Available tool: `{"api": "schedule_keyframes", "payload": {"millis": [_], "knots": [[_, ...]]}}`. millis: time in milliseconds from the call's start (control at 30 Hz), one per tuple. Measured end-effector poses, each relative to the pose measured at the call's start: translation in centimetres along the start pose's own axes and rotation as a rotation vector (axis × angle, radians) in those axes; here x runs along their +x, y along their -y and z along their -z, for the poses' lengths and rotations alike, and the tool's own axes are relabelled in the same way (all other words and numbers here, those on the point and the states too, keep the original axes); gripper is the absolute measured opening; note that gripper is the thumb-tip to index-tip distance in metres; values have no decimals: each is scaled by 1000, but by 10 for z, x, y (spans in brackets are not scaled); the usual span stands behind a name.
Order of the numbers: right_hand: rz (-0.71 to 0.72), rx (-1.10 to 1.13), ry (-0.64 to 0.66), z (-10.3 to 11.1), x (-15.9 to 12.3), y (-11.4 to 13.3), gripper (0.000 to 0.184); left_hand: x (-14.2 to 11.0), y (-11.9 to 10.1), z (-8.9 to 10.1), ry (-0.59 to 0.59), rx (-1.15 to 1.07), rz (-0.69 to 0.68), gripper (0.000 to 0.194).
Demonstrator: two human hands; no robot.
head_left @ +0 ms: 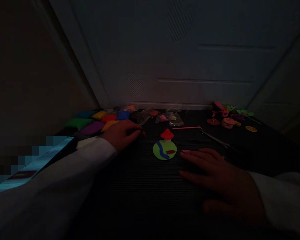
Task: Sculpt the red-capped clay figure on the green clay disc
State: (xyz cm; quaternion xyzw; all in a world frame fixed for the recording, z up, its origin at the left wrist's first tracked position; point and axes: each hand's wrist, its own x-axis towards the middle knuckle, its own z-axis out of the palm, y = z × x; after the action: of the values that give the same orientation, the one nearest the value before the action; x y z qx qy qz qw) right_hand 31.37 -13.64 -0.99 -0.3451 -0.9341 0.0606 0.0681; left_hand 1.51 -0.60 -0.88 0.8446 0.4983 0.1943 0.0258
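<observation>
A flat light-green clay disc [156, 151] lies on the dark table, with a wavy blue strip [162, 150] and small red strips [170, 152] on top. At its far edge stands a clay mushroom house with a red cone roof [167, 134] and a pale base. My left hand [121, 134], to the left of the disc, has thumb and forefinger brought together at a small red clay piece [143, 133]. To the right, my right hand [217, 180] is open, palm down, fingers spread. A pink tool [187, 151] shows partly beneath its fingertips.
Coloured clay packs [80, 123] cluster at the back left, clear bags [176, 119] behind the disc. A pink stick [186, 128] and scissors [216, 139] lie further back. Small clay figures [228, 122] stand back right. A lit screen [40, 163] is at left; a white panel [145, 50] rises behind.
</observation>
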Motion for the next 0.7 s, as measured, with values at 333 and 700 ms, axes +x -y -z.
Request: {"api": "schedule_keyframes", "payload": {"millis": [333,700], "knots": [[3,-32,-181,-16,-7,-2,54,-1,-12,-6,76,46,-33,25],[75,4,-115,-14,-6,-3,54,-2,-11,-7,67,36,-47,24]]}}
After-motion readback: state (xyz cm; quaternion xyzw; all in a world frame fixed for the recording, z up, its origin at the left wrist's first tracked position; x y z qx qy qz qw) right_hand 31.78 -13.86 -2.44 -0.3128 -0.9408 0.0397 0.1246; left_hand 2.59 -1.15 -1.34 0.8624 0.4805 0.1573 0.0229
